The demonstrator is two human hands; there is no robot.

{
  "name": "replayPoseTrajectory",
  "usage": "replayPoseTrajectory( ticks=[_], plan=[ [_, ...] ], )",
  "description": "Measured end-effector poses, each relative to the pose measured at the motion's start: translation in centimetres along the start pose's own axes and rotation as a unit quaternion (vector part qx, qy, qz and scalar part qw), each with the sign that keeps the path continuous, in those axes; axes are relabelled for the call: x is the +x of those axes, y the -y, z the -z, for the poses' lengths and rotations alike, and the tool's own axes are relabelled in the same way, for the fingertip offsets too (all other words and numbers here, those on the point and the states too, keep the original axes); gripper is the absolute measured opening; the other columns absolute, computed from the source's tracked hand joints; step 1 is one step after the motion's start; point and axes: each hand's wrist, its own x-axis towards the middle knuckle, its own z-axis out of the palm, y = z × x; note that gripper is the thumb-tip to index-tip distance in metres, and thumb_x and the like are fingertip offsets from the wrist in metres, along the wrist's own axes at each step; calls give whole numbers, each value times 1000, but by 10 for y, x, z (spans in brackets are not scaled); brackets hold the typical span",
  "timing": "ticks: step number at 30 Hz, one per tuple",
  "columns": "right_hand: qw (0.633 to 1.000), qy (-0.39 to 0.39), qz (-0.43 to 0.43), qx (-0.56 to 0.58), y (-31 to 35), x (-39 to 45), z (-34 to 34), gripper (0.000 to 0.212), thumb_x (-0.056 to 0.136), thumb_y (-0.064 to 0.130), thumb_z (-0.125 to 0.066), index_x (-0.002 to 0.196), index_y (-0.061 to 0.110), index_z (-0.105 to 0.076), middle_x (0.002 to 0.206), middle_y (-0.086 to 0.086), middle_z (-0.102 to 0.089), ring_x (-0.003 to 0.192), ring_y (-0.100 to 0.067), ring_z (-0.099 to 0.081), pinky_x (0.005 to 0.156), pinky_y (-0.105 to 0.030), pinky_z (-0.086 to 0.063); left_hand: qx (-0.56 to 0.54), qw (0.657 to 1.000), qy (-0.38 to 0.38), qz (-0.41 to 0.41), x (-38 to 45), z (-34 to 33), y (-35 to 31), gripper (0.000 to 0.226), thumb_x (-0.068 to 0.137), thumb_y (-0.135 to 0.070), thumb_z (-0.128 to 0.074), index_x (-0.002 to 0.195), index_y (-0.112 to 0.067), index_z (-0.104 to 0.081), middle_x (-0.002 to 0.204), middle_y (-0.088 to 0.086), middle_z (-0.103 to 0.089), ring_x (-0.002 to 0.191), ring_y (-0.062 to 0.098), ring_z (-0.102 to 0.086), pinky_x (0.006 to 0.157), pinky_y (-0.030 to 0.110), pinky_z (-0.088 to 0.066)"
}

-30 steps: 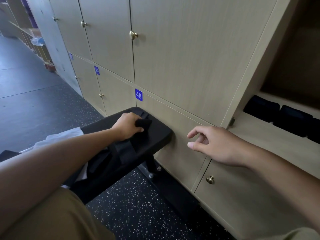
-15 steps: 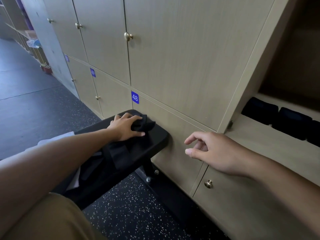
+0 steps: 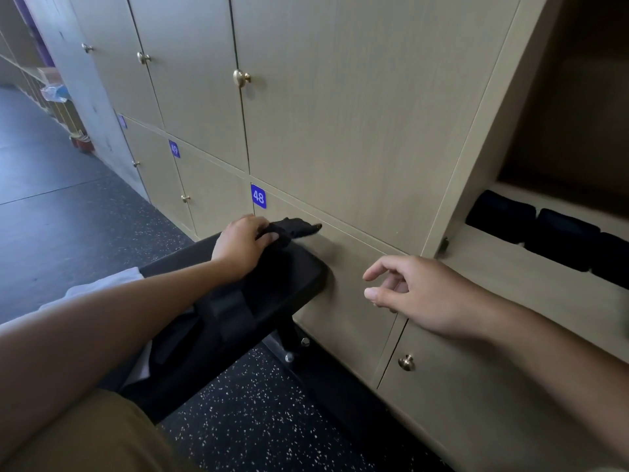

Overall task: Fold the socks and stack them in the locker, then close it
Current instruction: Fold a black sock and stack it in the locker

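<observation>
My left hand [image 3: 240,247] grips a black sock [image 3: 294,228] at the far end of a black padded bench [image 3: 292,277]; the sock's end sticks out to the right, lifted above the pad. More dark socks [image 3: 224,308] lie on the bench under my forearm. My right hand [image 3: 413,294] hovers with loosely spread fingers in front of the locker fronts and holds nothing. At the right the open locker [image 3: 517,281] holds a row of folded dark socks [image 3: 565,235] on its shelf.
Beige locker doors with brass knobs fill the wall; a blue 48 label [image 3: 258,196] sits above the bench. A knob [image 3: 406,362] is on the door under my right hand. Speckled black floor lies below; a white cloth [image 3: 102,284] lies at the bench's left.
My left hand has closed on the sock and raised it off the bench end, toward the lockers. My right hand has barely moved.
</observation>
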Motion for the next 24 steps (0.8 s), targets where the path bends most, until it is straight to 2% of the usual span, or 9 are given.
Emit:
replayPoseTrajectory(
  ticks=[3,6,8,10,12,14,17,21,24],
  plan=[
    [1000,-12,3,13,1,-3,3,20,94,47,-65,112,40,-62,90,13,-70,82,0,-64,78,-22,-49,-45,999,21,9,-3,9,-23,30,97,-31,-67,72,-19,-55,77,1,-59,76,24,-56,62,35,-40],
    [999,-30,7,26,2,-5,9,25,94,46,-64,118,41,-59,92,12,-69,82,0,-64,80,-24,-50,-76,993,93,-5,-10,22,-53,35,94,-34,-71,73,-8,-59,72,5,-65,71,23,-62,65,40,-50],
    [998,-45,8,37,4,-7,13,30,94,45,-64,123,41,-58,94,11,-68,82,-1,-65,82,-25,-52,-98,986,132,-19,-19,31,-78,40,94,-31,-72,63,-14,-52,55,-11,-57,54,6,-53,55,23,-43],
    [997,-66,7,50,6,-10,17,32,95,42,-64,126,39,-57,96,11,-67,83,-1,-64,82,-23,-51,-117,981,153,-31,-32,37,-103,48,94,-26,-73,56,-23,-43,46,-16,-46,45,2,-43,50,15,-33],
    [994,-100,6,52,8,-13,21,33,96,40,-64,128,35,-55,97,13,-67,87,0,-62,80,-18,-47,-149,974,167,-32,-46,41,-123,45,94,-28,-73,56,-22,-50,51,-14,-53,49,3,-48,54,16,-39],
    [989,-135,-1,55,8,-15,23,33,97,42,-62,127,32,-51,104,15,-64,94,-1,-59,78,-17,-43,-191,961,195,-33,-57,45,-141,30,94,-30,-72,67,-20,-64,64,-4,-65,62,13,-65,65,27,-52],
    [978,-186,-17,96,7,-16,27,28,97,47,-60,111,26,-48,104,13,-61,94,-4,-59,75,-18,-44,-246,939,235,-45,-71,47,-166,18,96,-29,-69,84,-15,-73,76,-2,-72,75,13,-73,69,27,-59],
    [957,-228,17,179,7,-19,30,26,97,40,-64,110,19,-67,93,2,-73,88,-15,-70,84,-42,-58,-289,922,254,-34,-80,38,-180,31,96,-30,-69,91,1,-69,85,16,-71,81,28,-72,84,41,-59],
    [948,-253,44,187,4,-25,33,36,94,40,-66,96,4,-68,78,-8,-71,74,-26,-66,75,-46,-57,-338,901,270,-18,-85,32,-180,30,90,-33,-73,87,-3,-72,76,6,-63,75,16,-63,81,35,-53]
  ],
)
